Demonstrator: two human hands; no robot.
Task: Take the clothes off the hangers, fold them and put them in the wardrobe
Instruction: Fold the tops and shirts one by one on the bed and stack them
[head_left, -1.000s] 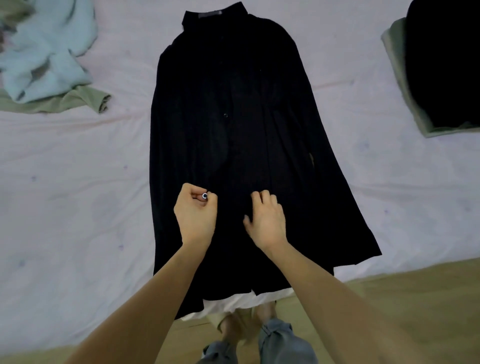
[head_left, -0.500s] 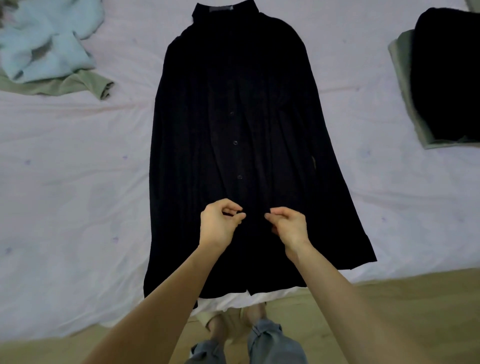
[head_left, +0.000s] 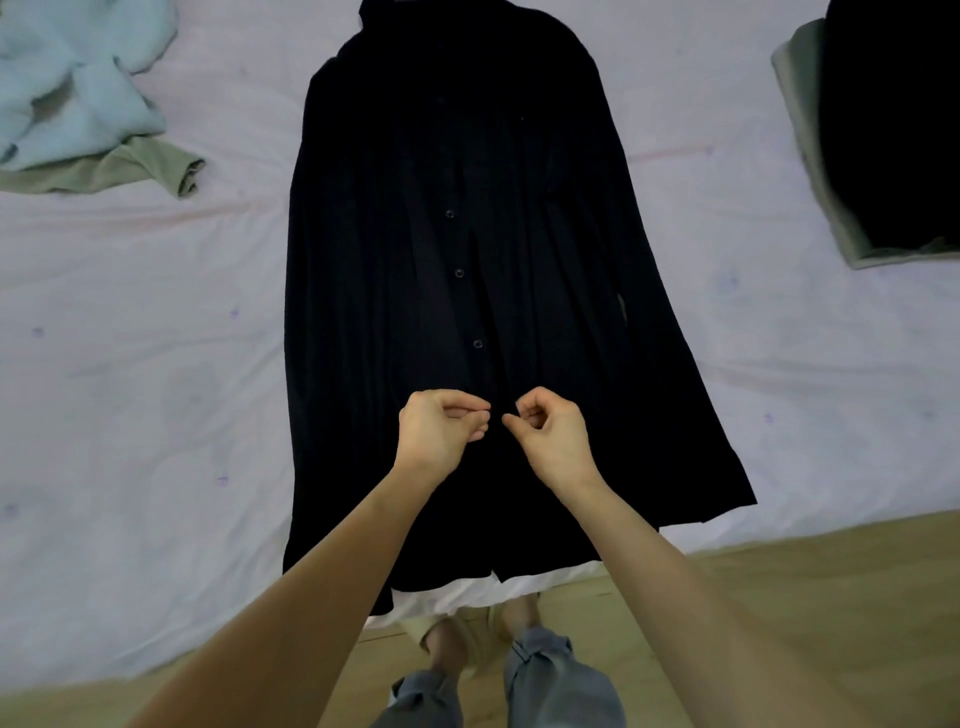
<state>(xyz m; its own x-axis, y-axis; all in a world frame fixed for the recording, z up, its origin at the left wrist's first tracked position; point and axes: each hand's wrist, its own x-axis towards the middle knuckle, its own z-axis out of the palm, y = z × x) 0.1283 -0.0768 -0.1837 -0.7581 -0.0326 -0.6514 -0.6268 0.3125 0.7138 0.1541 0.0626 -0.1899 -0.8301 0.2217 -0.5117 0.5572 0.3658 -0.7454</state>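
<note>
Bed: pale lilac bed sheet (head_left: 130, 395) spread smooth, wooden floor (head_left: 810, 582) along its near edge; it serves as the folding place.
Garment: a black shirt (head_left: 441, 260) lies flat on the bed, face up, collar away from the person, hem hanging just over the near edge; no hanger can be seen in it.
Placket: three buttons (head_left: 459, 273) show down the middle, above both hands; whether they are fastened cannot be told.
Left hand: the left hand (head_left: 434, 434) sits on the lower front just left of the placket, fingers curled with thumb and forefinger pinched together, probably on cloth or a button, though what is between them is too small to tell.
Right hand: the right hand (head_left: 553, 434) mirrors it just right of the placket, likewise pinched; the two hands are close but apart.
Step in hand: by my reading, closing or squaring the lower front before folding.
Doing it well: keep both front edges level and pull lightly toward the hem so the placket runs straight; smooth outward before turning in the sides, as the dark cloth hides creases.
Watch: the overhanging hem could drag the shirt toward the floor.
Other clothes: a loose light blue garment (head_left: 67, 98) at far left over an olive one (head_left: 150, 171); a folded dark pile (head_left: 893, 119) at far right.
Remaining: folding and the wardrobe, which is out of view.
</note>
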